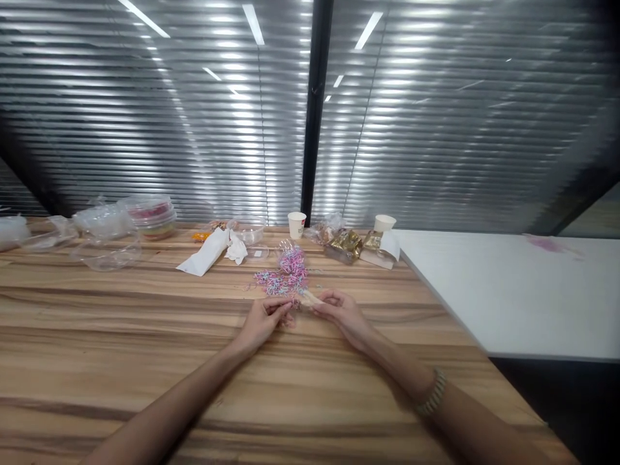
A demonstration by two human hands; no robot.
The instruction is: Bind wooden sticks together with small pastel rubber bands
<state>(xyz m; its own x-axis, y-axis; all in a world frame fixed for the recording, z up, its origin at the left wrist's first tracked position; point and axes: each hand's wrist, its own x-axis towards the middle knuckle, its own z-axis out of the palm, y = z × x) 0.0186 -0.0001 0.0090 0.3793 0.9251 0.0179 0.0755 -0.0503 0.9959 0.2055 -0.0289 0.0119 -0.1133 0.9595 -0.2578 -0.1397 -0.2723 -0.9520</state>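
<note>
Head view: your left hand (264, 318) and right hand (339, 311) pinch a pale stick (310, 298).
Done: few bands, apparently.
Left: most of the colourful band pile (285, 274) just beyond the stick.

Wooden table (121, 361), closed window blinds (194, 129)

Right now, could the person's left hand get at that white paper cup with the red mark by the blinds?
Probably yes. The left hand rests at the near edge of the pile of small coloured bands, and the paper cup stands upright beyond it. Only the low pile lies between, so the hand could likely pass over it.
</note>
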